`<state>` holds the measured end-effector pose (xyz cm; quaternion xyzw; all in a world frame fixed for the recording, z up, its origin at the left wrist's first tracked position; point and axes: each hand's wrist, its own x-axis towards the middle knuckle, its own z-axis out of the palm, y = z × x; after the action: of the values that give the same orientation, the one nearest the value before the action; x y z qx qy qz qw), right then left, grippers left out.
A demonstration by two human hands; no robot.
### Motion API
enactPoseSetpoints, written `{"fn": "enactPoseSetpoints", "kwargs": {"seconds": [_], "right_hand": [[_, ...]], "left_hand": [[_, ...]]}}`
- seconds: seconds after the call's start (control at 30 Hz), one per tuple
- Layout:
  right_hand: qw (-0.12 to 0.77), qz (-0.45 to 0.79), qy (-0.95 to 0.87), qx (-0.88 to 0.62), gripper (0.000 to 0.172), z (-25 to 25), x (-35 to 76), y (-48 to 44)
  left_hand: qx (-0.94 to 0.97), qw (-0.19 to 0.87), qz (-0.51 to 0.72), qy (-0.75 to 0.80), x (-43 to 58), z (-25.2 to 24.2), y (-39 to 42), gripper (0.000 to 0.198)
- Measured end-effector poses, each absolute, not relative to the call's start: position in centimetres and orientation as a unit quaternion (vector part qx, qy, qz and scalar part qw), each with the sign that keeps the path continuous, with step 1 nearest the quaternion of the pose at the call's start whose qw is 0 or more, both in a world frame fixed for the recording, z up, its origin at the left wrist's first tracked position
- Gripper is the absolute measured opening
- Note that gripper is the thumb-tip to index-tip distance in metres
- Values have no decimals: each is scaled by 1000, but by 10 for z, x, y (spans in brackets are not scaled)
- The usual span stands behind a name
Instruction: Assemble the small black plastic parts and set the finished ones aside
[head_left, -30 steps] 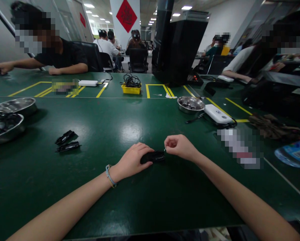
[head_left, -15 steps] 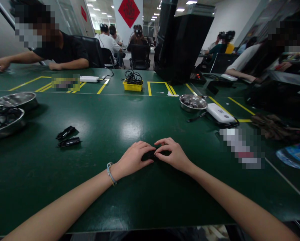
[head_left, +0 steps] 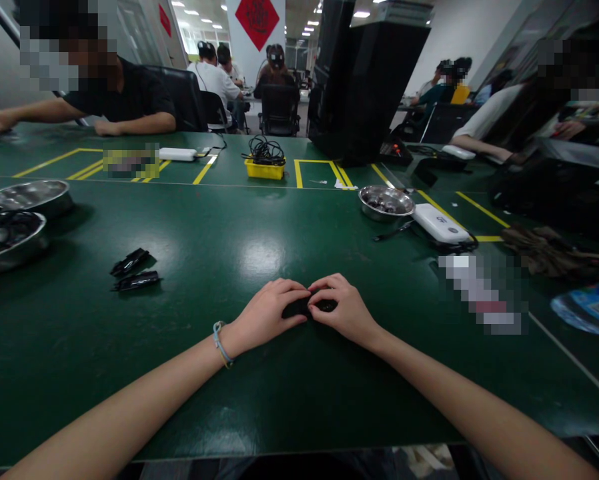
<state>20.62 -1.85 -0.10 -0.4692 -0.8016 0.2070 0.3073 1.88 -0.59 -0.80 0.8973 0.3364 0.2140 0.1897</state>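
My left hand (head_left: pixel 267 312) and my right hand (head_left: pixel 340 308) meet over a small black part (head_left: pixel 310 307) lying on the green table (head_left: pixel 279 393). Both hands curl their fingers onto it, so most of the part is hidden. A blue band circles my left wrist. Two more black parts (head_left: pixel 129 262) (head_left: pixel 137 281) lie on the table to the left, well away from my hands.
Two metal bowls (head_left: pixel 17 233) sit at the left edge, one holding black cable. Another metal bowl (head_left: pixel 384 202) and a white box (head_left: pixel 440 224) stand to the right. A yellow tray (head_left: pixel 264 169) with cables sits further back. Other people sit around the tables.
My right hand came down from a raised pinch onto the black part, joining my left hand. Both hands have stayed on it for the last half second.
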Motion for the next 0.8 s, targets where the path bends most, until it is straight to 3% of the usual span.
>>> {"fn": "enactPoseSetpoints", "kwargs": {"seconds": [0.3, 0.8], "right_hand": [[311, 188, -807, -466, 7, -3, 205, -21], [300, 215, -821, -434, 7, 4, 215, -13]], "left_hand": [[894, 224, 233, 311, 19, -9, -7, 38], [924, 161, 219, 269, 16, -10, -6, 31]]}}
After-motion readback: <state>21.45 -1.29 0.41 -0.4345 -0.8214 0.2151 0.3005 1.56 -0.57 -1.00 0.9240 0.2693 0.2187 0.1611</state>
